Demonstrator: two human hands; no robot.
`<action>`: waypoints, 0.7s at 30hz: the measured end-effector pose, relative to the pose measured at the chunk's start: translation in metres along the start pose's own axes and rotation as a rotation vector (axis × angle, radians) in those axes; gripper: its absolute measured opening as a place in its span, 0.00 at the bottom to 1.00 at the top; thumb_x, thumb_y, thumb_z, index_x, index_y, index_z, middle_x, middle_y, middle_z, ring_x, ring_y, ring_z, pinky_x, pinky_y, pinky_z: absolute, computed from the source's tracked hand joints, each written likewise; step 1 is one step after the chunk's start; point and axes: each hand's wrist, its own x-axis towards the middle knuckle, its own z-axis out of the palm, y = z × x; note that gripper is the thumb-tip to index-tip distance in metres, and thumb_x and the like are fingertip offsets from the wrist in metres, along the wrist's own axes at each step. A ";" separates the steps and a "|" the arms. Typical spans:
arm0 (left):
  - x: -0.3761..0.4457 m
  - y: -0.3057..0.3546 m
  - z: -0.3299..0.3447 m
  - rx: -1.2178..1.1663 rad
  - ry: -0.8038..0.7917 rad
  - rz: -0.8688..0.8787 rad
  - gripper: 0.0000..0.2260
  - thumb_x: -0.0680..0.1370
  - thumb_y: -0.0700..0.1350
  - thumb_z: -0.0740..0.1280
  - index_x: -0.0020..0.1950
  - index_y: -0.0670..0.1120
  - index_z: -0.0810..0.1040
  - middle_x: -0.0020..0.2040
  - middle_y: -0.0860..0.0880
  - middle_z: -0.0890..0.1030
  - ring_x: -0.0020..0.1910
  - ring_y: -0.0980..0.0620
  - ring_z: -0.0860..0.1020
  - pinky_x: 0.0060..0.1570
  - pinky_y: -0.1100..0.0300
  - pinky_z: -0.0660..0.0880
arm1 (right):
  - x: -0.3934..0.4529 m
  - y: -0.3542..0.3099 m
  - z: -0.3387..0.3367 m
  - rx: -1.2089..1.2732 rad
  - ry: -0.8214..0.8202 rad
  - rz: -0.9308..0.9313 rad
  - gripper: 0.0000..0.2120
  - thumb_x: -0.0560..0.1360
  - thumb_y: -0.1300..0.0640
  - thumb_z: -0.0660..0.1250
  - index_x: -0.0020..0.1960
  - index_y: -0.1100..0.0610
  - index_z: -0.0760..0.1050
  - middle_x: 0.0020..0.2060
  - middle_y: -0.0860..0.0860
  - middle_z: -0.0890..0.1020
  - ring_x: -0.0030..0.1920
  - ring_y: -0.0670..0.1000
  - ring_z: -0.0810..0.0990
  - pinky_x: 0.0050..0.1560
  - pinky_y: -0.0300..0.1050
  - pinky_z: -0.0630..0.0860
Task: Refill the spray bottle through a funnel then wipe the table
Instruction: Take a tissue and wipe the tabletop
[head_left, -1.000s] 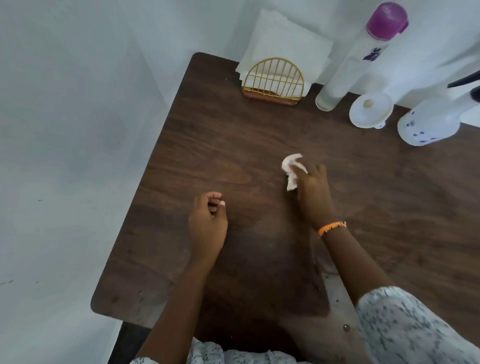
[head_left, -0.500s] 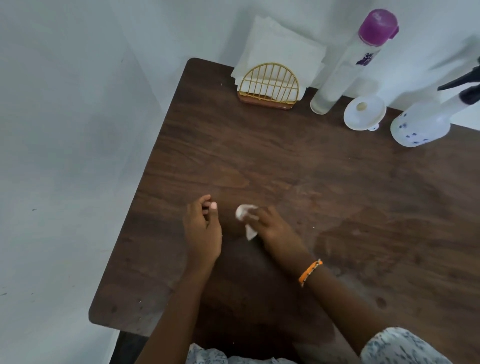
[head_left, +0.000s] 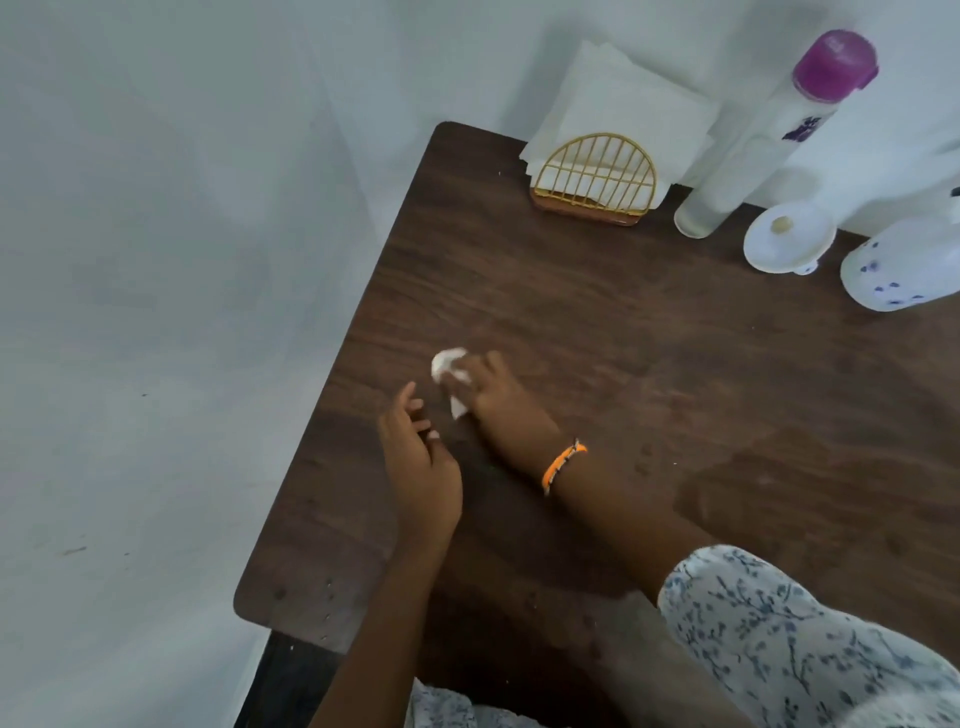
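Observation:
My right hand (head_left: 501, 402), with an orange band at the wrist, presses a crumpled white tissue (head_left: 448, 370) onto the dark wooden table (head_left: 649, 374) near its left edge. My left hand (head_left: 418, 462) rests beside it, just below the tissue, fingers loosely curled and holding nothing. The white spray bottle (head_left: 901, 267) with blue dots lies at the far right, cut off by the frame edge. A white funnel (head_left: 787, 239) sits next to it. A tall white bottle (head_left: 769, 140) with a purple cap stands against the wall.
A gold wire napkin holder (head_left: 595, 179) with white napkins (head_left: 623, 104) stands at the table's back edge. White walls close in on the left and behind. A damp patch shows on the wood at right (head_left: 769, 467).
My right hand has swept the tissue from the table's middle toward the left edge, close to my left hand. My left hand has stayed about where it was, fingers slightly more apart.

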 end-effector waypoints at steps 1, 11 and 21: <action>0.000 -0.001 -0.002 -0.014 0.014 -0.020 0.26 0.74 0.26 0.58 0.69 0.45 0.65 0.58 0.50 0.70 0.52 0.55 0.73 0.53 0.68 0.70 | -0.002 -0.003 0.002 -0.010 -0.058 -0.077 0.20 0.74 0.65 0.63 0.66 0.61 0.71 0.64 0.58 0.72 0.58 0.60 0.70 0.56 0.52 0.72; -0.001 -0.010 -0.010 0.051 -0.067 -0.078 0.28 0.76 0.28 0.59 0.74 0.43 0.58 0.64 0.46 0.71 0.59 0.55 0.71 0.59 0.69 0.66 | 0.053 0.066 -0.033 -0.124 0.235 0.532 0.19 0.73 0.70 0.57 0.62 0.61 0.73 0.64 0.59 0.70 0.60 0.61 0.66 0.57 0.49 0.68; -0.006 -0.006 -0.004 0.152 -0.068 -0.029 0.28 0.75 0.29 0.61 0.73 0.42 0.59 0.65 0.44 0.71 0.63 0.49 0.70 0.61 0.65 0.63 | 0.035 0.052 -0.026 -0.053 0.121 0.163 0.15 0.76 0.66 0.62 0.62 0.62 0.74 0.63 0.59 0.73 0.61 0.61 0.71 0.64 0.48 0.65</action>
